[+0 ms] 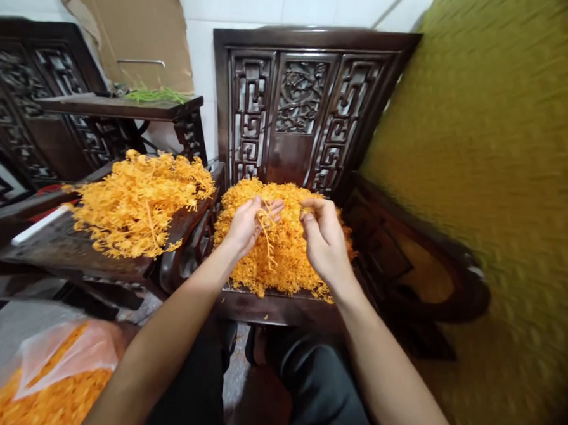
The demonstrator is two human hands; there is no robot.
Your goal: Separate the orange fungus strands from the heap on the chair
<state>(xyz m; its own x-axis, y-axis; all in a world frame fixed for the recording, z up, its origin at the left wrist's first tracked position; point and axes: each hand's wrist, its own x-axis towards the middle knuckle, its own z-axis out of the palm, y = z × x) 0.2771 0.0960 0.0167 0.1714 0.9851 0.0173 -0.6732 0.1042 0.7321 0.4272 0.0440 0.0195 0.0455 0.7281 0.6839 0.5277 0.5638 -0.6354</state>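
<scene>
My left hand (249, 223) pinches a thin, branching orange sprig (269, 243) that dangles below the fingers. To its right, my right hand (324, 237) is held with thumb and forefinger bent close together; whether anything small sits between them I cannot make out. Both hands hover over a large heap of orange, stringy sprigs (290, 270), which covers the seat of a dark carved wooden chair (279, 310).
Left of me, a second orange pile (136, 211) lies on a dark wooden seat (100, 263). Green stalks (157, 95) rest on a small side table (113, 107). A plastic bag (77, 347) with orange pieces stands at lower left. A yellow-green textured surface (496, 154) rises at right.
</scene>
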